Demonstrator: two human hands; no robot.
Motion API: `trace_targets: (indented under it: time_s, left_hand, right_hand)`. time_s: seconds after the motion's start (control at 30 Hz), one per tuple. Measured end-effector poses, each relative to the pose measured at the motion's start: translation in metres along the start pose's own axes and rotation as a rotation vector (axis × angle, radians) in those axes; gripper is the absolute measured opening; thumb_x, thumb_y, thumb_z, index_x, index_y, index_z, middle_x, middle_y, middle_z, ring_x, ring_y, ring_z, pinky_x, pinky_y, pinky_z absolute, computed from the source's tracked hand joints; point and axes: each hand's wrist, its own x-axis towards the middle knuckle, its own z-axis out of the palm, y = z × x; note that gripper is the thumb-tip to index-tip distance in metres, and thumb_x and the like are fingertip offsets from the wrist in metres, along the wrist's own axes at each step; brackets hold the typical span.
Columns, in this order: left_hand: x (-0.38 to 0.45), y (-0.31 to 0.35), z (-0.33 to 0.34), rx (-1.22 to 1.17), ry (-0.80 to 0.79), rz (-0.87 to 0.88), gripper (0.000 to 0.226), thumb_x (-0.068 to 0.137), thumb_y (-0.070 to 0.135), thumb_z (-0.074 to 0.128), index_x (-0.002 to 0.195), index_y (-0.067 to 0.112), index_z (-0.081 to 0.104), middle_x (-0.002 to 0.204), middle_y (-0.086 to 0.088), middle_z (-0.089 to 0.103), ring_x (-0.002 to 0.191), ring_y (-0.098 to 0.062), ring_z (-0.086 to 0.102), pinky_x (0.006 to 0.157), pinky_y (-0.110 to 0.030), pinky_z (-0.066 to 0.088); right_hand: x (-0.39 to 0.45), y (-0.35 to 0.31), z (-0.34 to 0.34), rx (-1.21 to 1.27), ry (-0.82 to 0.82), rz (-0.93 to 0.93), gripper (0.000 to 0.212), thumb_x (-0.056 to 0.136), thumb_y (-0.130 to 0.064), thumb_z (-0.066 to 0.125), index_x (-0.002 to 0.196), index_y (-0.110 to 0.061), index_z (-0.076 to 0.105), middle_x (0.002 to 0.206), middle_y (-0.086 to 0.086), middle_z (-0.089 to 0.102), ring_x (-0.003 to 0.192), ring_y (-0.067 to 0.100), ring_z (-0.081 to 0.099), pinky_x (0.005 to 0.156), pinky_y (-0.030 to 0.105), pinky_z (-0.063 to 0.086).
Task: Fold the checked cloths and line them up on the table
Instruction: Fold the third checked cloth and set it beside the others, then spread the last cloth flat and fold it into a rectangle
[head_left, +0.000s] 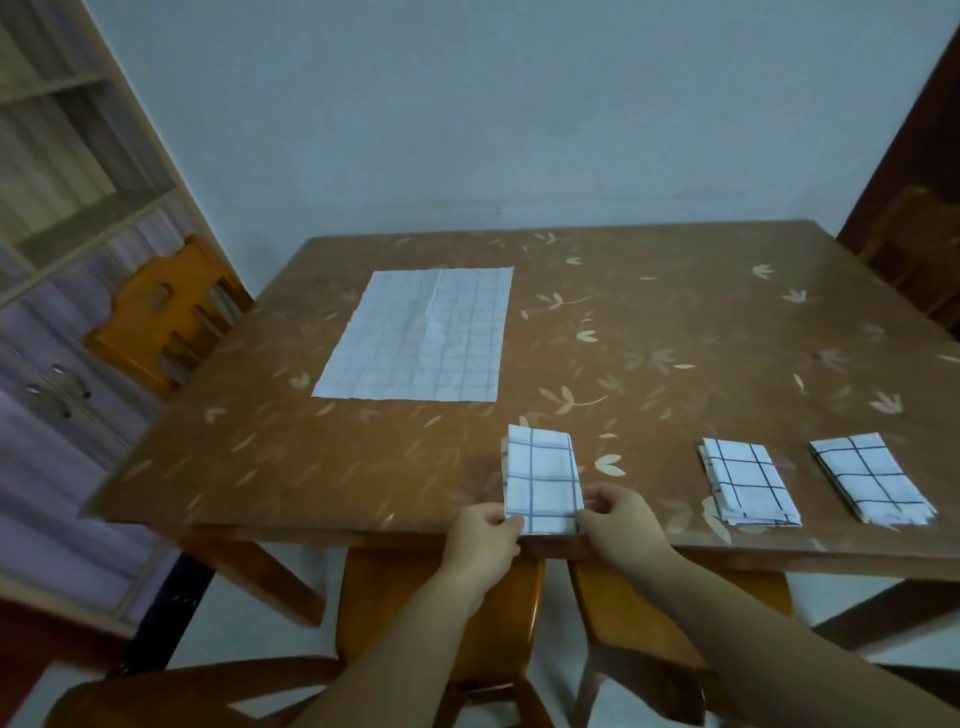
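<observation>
The checked cloths are mostly sorted: the folded cloth (542, 478) we're working on is sitting right at the near edge of the bench (675, 322), its bottom end hanging just over the lip. We're pinching its near corners, left hand (485, 535) on the left corner and right hand (618, 525) on the right one, so each grip is closing on fabric rather than lying flat.

Two finished ones, the middle folded cloth (748, 480) and the right folded cloth (870, 478), are lying further along the near edge toward the right corner. One unfolded cloth (421, 335) is waiting flat nearer the far left corner.

Stuff we're worrying about, honestly:
- The overhang. If we're letting go here, the bundle might be sliding off onto the chair (441, 597) below.
- Layers are looking a bit stepped on the left side, so tugging could be opening the fold.
- The gap to the middle one is looking bigger than the gap between the other two, so the row may be ending up uneven.
</observation>
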Motion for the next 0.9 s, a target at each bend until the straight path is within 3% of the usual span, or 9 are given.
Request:
trace_targets:
  time_s: [0.07,0.17,0.3,0.37,0.5,0.7,0.8,0.9]
  left_hand:
    - [0.019,0.001,-0.002,0.025,0.045,-0.007,0.024,0.1,0.018,0.051,0.121,0.018,0.063,0.114,-0.001,0.067,0.094,-0.014,0.062,0.065,-0.017,0.048]
    - [0.05,-0.005,-0.01,0.063,0.135,-0.036,0.018,0.097,0.015,0.057,0.112,0.017,0.065,0.11,-0.004,0.07,0.102,-0.02,0.065,0.074,-0.023,0.053]
    - [0.084,-0.015,-0.02,0.142,0.183,-0.072,0.025,0.093,0.011,0.061,0.118,0.014,0.062,0.113,-0.006,0.068,0.101,-0.02,0.065,0.088,-0.04,0.057]
    - [0.094,-0.02,-0.019,0.211,0.177,-0.07,0.028,0.093,0.012,0.062,0.121,0.014,0.061,0.116,-0.005,0.068,0.102,-0.02,0.065,0.088,-0.039,0.057]
    - [0.105,-0.03,-0.014,0.433,0.134,-0.001,0.032,0.094,0.02,0.062,0.126,0.019,0.061,0.118,0.0,0.068,0.106,-0.016,0.063,0.089,-0.028,0.053]
    - [0.107,-0.031,-0.035,0.724,0.061,0.156,0.036,0.095,0.035,0.056,0.13,0.026,0.054,0.115,0.007,0.066,0.103,-0.013,0.062,0.087,-0.029,0.052]
    - [0.102,-0.027,-0.07,0.911,-0.02,0.267,0.037,0.097,0.036,0.049,0.132,0.024,0.05,0.116,0.004,0.063,0.104,-0.017,0.06,0.088,-0.034,0.051]
    - [0.095,-0.021,-0.123,1.04,-0.056,0.369,0.045,0.097,0.036,0.047,0.141,0.026,0.042,0.13,0.001,0.057,0.12,-0.021,0.053,0.101,-0.04,0.044]
  right_hand:
    - [0.025,0.0,0.006,-0.026,-0.007,0.012,0.017,0.091,-0.014,0.059,0.108,-0.018,0.061,0.101,0.003,0.065,0.088,0.017,0.066,0.053,0.02,0.054]
    - [0.062,0.004,0.023,-0.081,-0.027,0.046,0.013,0.089,-0.016,0.06,0.101,-0.022,0.061,0.097,0.001,0.064,0.088,0.018,0.064,0.066,0.033,0.061]
    - [0.092,0.007,0.045,-0.156,-0.014,0.048,0.01,0.089,-0.017,0.062,0.096,-0.023,0.059,0.097,-0.002,0.062,0.085,0.011,0.058,0.056,0.018,0.045]
    - [0.1,0.01,0.05,-0.184,-0.003,0.075,0.009,0.089,-0.017,0.063,0.093,-0.023,0.058,0.095,-0.002,0.062,0.085,0.014,0.06,0.056,0.02,0.047]
    - [0.109,0.015,0.051,-0.23,0.007,0.095,0.008,0.086,-0.018,0.065,0.093,-0.021,0.063,0.09,-0.002,0.066,0.082,0.018,0.066,0.072,0.037,0.06]
    - [0.104,0.002,0.052,-0.456,0.067,0.085,0.009,0.085,-0.028,0.062,0.093,-0.023,0.061,0.086,-0.004,0.065,0.078,0.015,0.063,0.072,0.035,0.057]
    - [0.089,-0.018,0.053,-0.618,0.174,0.026,0.017,0.088,-0.03,0.057,0.105,-0.026,0.055,0.097,-0.003,0.062,0.08,0.016,0.06,0.07,0.032,0.051]
    - [0.065,-0.049,0.064,-0.8,0.189,-0.114,0.043,0.092,-0.039,0.053,0.133,-0.027,0.046,0.125,-0.003,0.056,0.099,0.015,0.059,0.076,0.029,0.048]
